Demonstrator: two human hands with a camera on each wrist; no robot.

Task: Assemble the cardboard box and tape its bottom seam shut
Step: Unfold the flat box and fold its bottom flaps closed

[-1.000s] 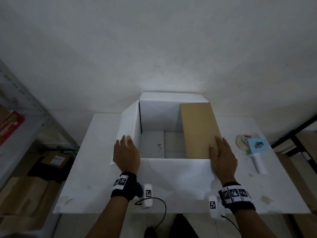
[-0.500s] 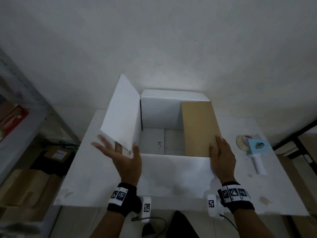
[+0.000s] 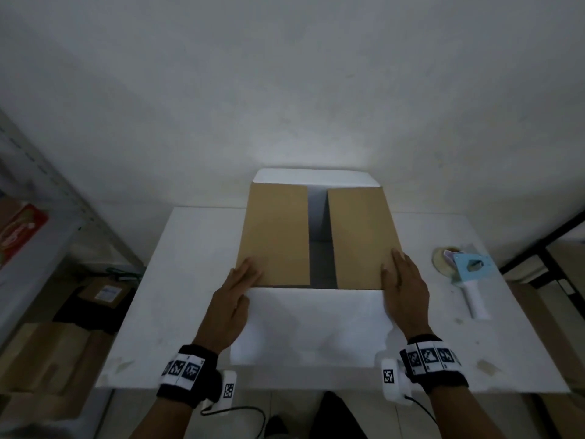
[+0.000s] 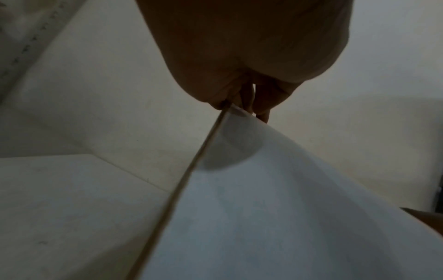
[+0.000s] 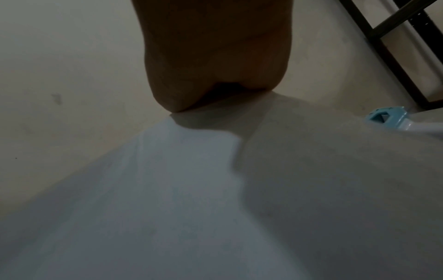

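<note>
The cardboard box [image 3: 316, 177], white outside and brown inside, stands on the white table [image 3: 177, 312]. Its left flap [image 3: 272, 236] and right flap [image 3: 361, 239] lie folded over the opening with a dark gap between them. The near white flap [image 3: 313, 324] [image 4: 287, 208] [image 5: 167, 189] hangs out toward me. My left hand [image 3: 240, 280] [image 4: 261, 106] rests flat on the left flap's near corner. My right hand [image 3: 399, 270] [image 5: 215, 56] presses flat on the right flap's near corner. A blue tape dispenser [image 3: 468, 274] [image 5: 386, 119] with a white handle lies to the right of the box.
A grey metal shelf [image 3: 47, 198] with a red package [image 3: 19, 229] stands at the left, with brown cartons [image 3: 104, 293] on the floor below it. A dark frame [image 3: 544, 242] rises at the right. A plain wall sits close behind the box.
The left flap, held up by my left hand before, now lies folded down over the opening. My left hand has moved onto it. My right hand has stayed on the right flap.
</note>
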